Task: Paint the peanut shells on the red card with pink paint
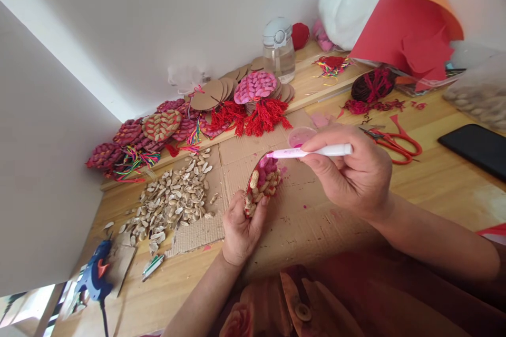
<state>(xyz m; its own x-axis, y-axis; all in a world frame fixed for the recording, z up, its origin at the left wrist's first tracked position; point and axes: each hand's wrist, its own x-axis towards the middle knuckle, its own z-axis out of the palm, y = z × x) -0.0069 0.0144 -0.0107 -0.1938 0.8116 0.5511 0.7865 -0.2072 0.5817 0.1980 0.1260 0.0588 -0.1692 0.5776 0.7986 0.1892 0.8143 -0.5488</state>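
Note:
My left hand [244, 226] grips the lower edge of a round disc [263, 181] covered with peanut shells, tilted up over the cardboard mat [300, 221]. The shells near its top are pink, the lower ones plain tan. Between the thumb and fingers of my right hand [351, 174] is a white marker [326, 150], its pink tip touching the pink shells at the disc's top edge. Partly hidden behind the right hand and marker is a small round dish [301, 137] with pink in it.
Peanut shells [174, 200] lie left, near a blue glue gun [97, 274]. Finished pink discs [255, 87] with tassels and cardboard circles [213, 93] line the back, beside a bottle [279, 52]. Orange scissors [395, 145], dark yarn [371, 84] and a black phone [474, 147] are right.

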